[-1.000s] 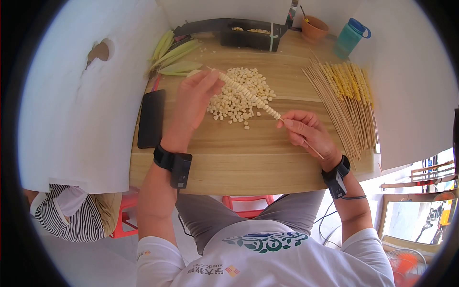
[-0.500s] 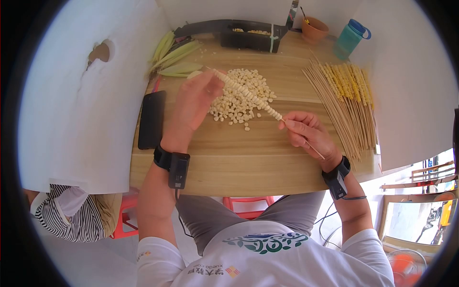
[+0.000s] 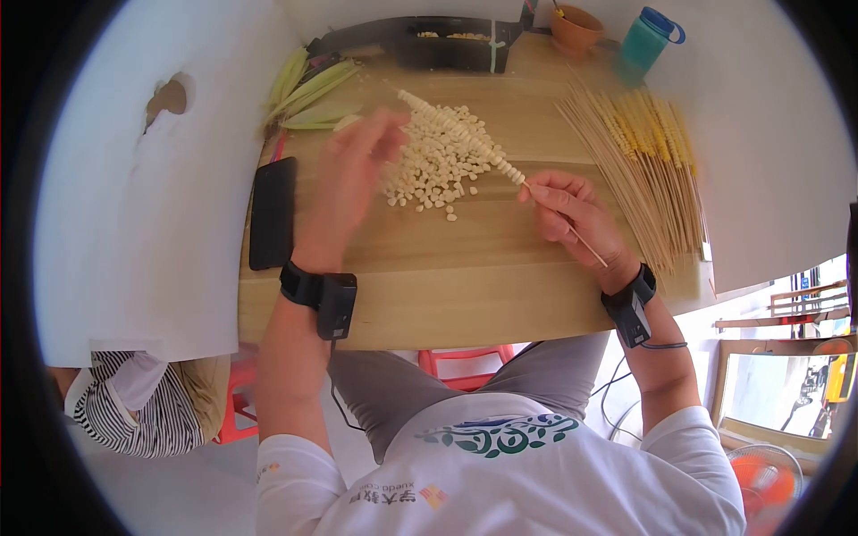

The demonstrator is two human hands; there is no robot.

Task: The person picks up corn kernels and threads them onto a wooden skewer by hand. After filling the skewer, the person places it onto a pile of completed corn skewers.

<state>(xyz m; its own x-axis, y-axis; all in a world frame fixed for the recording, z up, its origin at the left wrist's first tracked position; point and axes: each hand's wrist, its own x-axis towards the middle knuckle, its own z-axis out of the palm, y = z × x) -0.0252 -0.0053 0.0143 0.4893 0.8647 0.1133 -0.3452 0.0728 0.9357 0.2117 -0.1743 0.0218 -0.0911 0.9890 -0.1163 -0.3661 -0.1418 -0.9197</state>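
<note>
My right hand [image 3: 576, 214] pinches the lower end of a thin wooden skewer [image 3: 465, 138], which slants up and to the left. Pale kernel-like pieces are packed along most of its upper length, and its bare end sticks out below my fingers. Near the skewer's far end, my left hand [image 3: 357, 174] hovers apart from it, its fingers blurred by motion. Beneath the skewer, a heap of loose pale kernels [image 3: 433, 179] is spread over the wooden table [image 3: 429, 286].
A dark phone [image 3: 273, 214] lies at left, below green corn husks [image 3: 313, 98]. Along the back stand a black trough [image 3: 456, 49], a terracotta pot [image 3: 576, 31] and a blue bottle [image 3: 645, 49]. Bare sticks and yellow-topped skewers [image 3: 657, 152] lie at right. A person's striped clothing [image 3: 138, 415] shows lower left.
My left hand has come away from the skewer's far end, down and to the left. My right hand keeps its hold. The whole view has shifted slightly.
</note>
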